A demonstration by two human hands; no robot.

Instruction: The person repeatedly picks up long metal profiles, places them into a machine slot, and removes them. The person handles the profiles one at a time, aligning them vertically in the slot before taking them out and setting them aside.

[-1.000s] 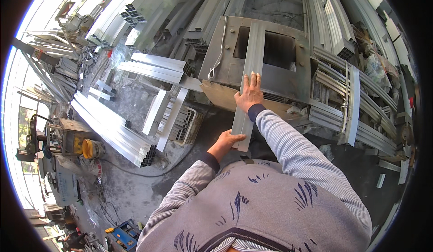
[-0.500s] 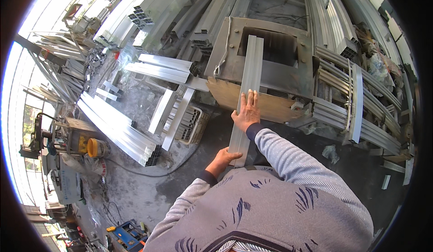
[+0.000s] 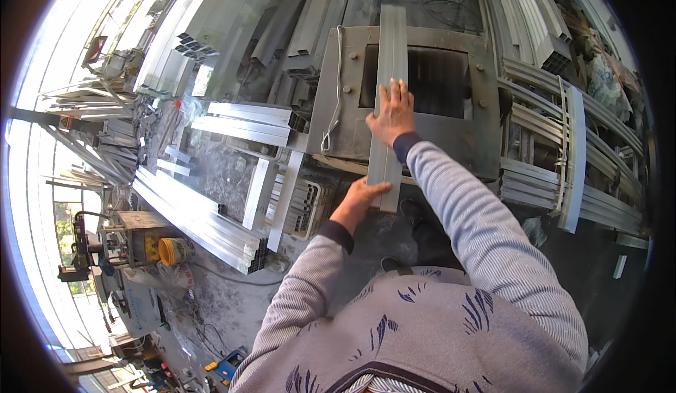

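A long pale aluminium profile (image 3: 393,48) points away from me, its far part over a grey metal machine (image 3: 488,143) with a dark rectangular opening. My left hand (image 3: 357,203) grips the profile's near end, thumb across the top; its other fingers are mostly hidden behind the edge. Farther up, my right hand (image 3: 394,117) rests on the upper face with fingers stretched out and thumb at the left edge. A pale cord (image 3: 339,90) hangs on the machine's left side.
Left of the machine, short profiles (image 3: 243,122) and a longer bundle (image 3: 201,217) lie near a plastic crate (image 3: 322,203). A yellow bucket (image 3: 174,251) stands farther left. More profiles fill a rack (image 3: 574,161) on the right. Long square tubes (image 3: 232,34) lie beyond.
Both hands and the profile have moved forward, away from my body. The profile's far end now reaches past the machine's far edge. My feet now show below the near end.
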